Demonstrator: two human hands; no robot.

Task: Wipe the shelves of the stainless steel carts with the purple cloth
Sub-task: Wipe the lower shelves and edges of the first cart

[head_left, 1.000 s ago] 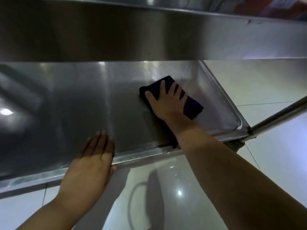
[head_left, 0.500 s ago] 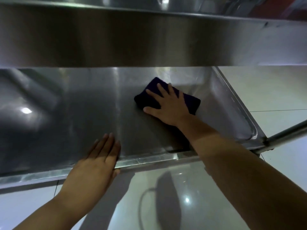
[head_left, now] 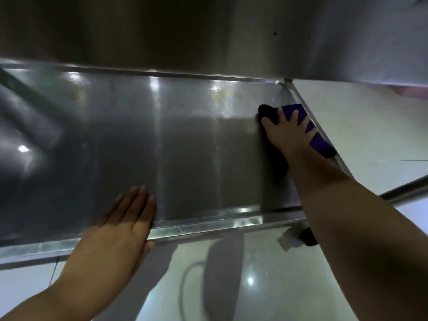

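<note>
Item: steel cart, lower shelf [head_left: 185,147], seen beneath an upper shelf [head_left: 208,31].

Purple cloth [head_left: 320,141]: folded flat at the shelf's right end, against its right rim, long axis running along that rim from near edge to far.

Right hand [head_left: 286,133]: grip flat on the cloth, fingers spread and straight, pressing rather than clutching; the cloth lies directly beneath it.

Left hand [head_left: 122,228]: grip open, palm down on the shelf's near rim, holding nothing, well apart from the cloth.

Stains [head_left: 228,93]: marks near the shelf's far rim, left of the cloth. Judged: the right hand is nearer, so the next stroke likely runs forward and left.

Floor [head_left: 370,126]: pale tiles to the shelf's right.
</note>
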